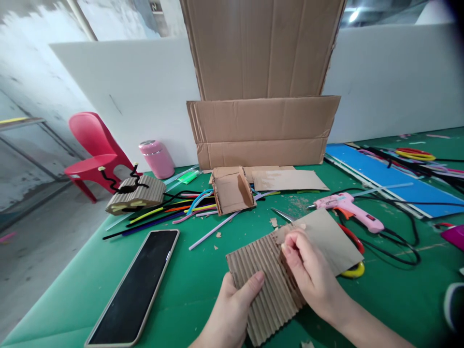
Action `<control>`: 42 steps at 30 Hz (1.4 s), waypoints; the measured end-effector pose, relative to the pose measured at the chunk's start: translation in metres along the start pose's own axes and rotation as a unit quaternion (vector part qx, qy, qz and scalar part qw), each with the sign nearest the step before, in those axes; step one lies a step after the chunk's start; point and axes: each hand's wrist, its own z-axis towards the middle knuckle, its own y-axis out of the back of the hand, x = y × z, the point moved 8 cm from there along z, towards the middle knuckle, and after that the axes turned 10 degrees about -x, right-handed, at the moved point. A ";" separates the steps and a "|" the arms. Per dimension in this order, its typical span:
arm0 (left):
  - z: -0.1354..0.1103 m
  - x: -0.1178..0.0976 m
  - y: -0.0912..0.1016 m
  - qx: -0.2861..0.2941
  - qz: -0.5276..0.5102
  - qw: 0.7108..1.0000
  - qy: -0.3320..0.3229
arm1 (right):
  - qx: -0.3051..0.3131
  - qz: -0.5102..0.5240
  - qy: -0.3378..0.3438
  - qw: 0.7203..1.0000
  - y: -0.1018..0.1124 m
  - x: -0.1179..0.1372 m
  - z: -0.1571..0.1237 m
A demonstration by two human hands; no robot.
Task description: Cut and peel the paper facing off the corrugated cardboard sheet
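Note:
A piece of corrugated cardboard [264, 285] with bare ridges lies tilted in my hands above the green table. My left hand [235, 299] grips its left edge, thumb flat on the ridges. My right hand [308, 270] is closed in a pinch at the torn border between the ridged part and a smooth flat part [333, 241]; what exactly sits between the fingertips is partly hidden. Beneath the smooth part lie scissors [353, 270] with red and yellow handles, their blade tip showing beyond the far edge.
A phone [134, 290] lies at left, near coloured pipe cleaners [163, 212] and a ridged cardboard figure [137, 195]. A pink glue gun [351, 210] with its cord rests at right. Behind stand a small cardboard box [234, 193], a pink flask [157, 159] and a large upright cardboard [261, 121].

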 end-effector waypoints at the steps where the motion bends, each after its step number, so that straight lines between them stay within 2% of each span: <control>1: 0.000 0.000 0.000 0.000 -0.004 1.000 0.005 | -0.014 0.018 -0.013 1.000 0.003 -0.002 0.001; 3: 0.001 0.001 0.000 0.003 -0.012 1.000 0.006 | -0.022 0.034 -0.014 0.999 0.005 -0.002 0.002; 8: 0.006 0.001 -0.001 0.025 -0.021 0.999 -0.015 | 0.040 -0.003 0.009 0.999 -0.008 0.002 -0.001; 15: 0.004 -0.005 -0.003 0.045 0.018 0.995 -0.086 | 0.024 -0.058 0.012 0.998 -0.009 0.004 0.000; 20: -0.003 -0.011 -0.008 0.057 0.041 0.988 -0.136 | 0.037 -0.119 0.050 0.991 -0.013 0.011 0.002; 24: -0.001 -0.006 -0.005 0.050 0.017 0.994 -0.093 | 0.037 -0.081 0.046 0.995 -0.013 0.011 0.000; 29: 0.007 0.001 0.004 0.013 -0.021 0.999 -0.022 | 0.009 0.026 -0.061 0.998 -0.004 -0.008 0.000; 31: 0.009 0.002 0.004 0.008 -0.024 1.000 -0.013 | 0.016 0.036 -0.065 0.997 -0.003 -0.010 0.000; 37: 0.011 0.001 0.004 0.020 -0.025 0.999 -0.031 | 0.062 0.015 -0.008 0.998 -0.010 -0.002 -0.001; 42: 0.002 -0.010 -0.001 0.032 0.020 0.995 -0.097 | 0.056 -0.043 0.028 0.997 -0.011 0.007 -0.001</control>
